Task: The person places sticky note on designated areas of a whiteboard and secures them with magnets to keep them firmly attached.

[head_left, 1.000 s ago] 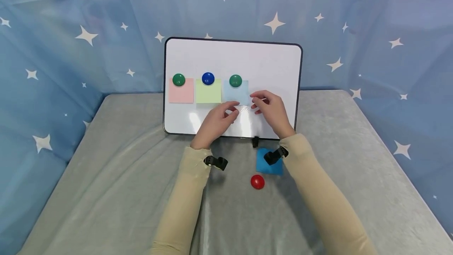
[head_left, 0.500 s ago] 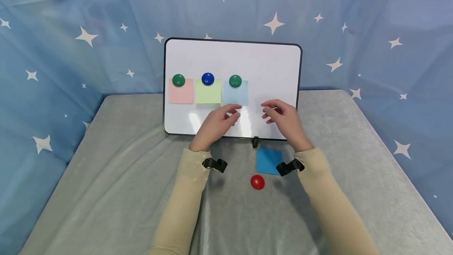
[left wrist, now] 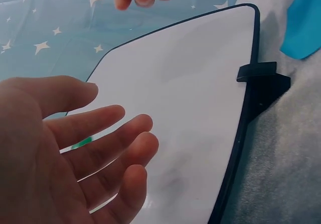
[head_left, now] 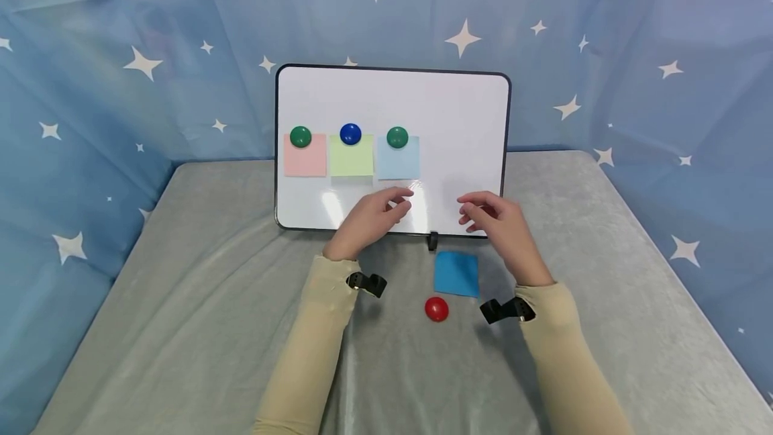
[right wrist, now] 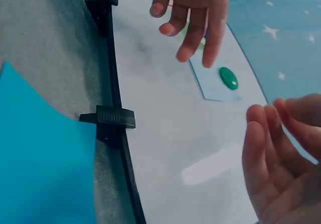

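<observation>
In the head view, my left hand (head_left: 370, 220) hovers before the lower middle of a whiteboard (head_left: 461, 113), fingers loosely bent around nothing. My right hand (head_left: 504, 230) is before the board's lower right corner, also holding nothing, its fingers lightly curved. Three paper notes hang in a row on the board: pink (head_left: 304, 162), yellow-green (head_left: 351, 162) and light blue (head_left: 398, 164). Green magnets sit on the pink note and the light blue one (head_left: 397, 137); a blue magnet (head_left: 350, 133) tops the middle note. Below, on the table, lie a bright blue note (head_left: 456, 274) and a red magnet (head_left: 437, 309).
A grey cloth covers the table (head_left: 181, 327). The board leans back, its bottom edge in black stand clips (right wrist: 115, 117). Behind it hangs a blue curtain (head_left: 386, 25) with white stars. Both wrists wear small black cameras (head_left: 367, 283).
My right hand has drawn away from the light blue note, moving right and down toward the board's lower corner. My left hand has dropped slightly. Notes and magnets stay in place.
</observation>
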The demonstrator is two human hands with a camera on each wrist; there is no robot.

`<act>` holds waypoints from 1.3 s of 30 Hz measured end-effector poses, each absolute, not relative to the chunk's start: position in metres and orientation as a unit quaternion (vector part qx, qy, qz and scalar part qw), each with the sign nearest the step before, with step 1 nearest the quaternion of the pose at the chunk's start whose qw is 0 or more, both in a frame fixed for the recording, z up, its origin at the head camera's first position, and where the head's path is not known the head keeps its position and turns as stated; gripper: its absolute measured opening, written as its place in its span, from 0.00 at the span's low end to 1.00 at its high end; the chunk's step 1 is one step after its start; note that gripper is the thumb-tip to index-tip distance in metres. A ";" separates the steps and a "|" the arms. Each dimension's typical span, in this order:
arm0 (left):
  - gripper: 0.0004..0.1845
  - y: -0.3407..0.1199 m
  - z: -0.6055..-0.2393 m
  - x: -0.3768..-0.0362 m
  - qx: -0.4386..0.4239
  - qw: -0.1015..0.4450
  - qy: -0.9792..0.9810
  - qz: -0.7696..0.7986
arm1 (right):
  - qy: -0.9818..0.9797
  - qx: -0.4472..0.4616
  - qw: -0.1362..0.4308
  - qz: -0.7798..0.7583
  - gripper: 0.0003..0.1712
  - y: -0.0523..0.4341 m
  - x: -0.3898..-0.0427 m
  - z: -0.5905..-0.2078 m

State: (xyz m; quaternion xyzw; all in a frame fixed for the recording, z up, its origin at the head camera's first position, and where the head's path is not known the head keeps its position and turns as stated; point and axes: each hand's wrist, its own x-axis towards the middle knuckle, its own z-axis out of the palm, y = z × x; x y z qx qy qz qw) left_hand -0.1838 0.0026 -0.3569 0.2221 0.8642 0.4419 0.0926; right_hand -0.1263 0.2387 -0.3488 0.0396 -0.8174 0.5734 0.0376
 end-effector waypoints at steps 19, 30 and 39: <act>0.20 0.011 -0.368 -0.181 0.228 0.117 0.881 0.399 | -0.830 0.047 -0.039 0.555 0.20 0.240 -0.101 -0.373; 0.19 0.013 -0.373 -0.181 0.247 0.120 0.881 0.386 | -0.849 0.067 -0.105 0.513 0.21 0.232 -0.095 -0.390; 0.19 0.015 -0.374 -0.181 0.248 0.135 0.883 0.374 | -0.848 0.084 -0.145 0.504 0.21 0.230 -0.096 -0.395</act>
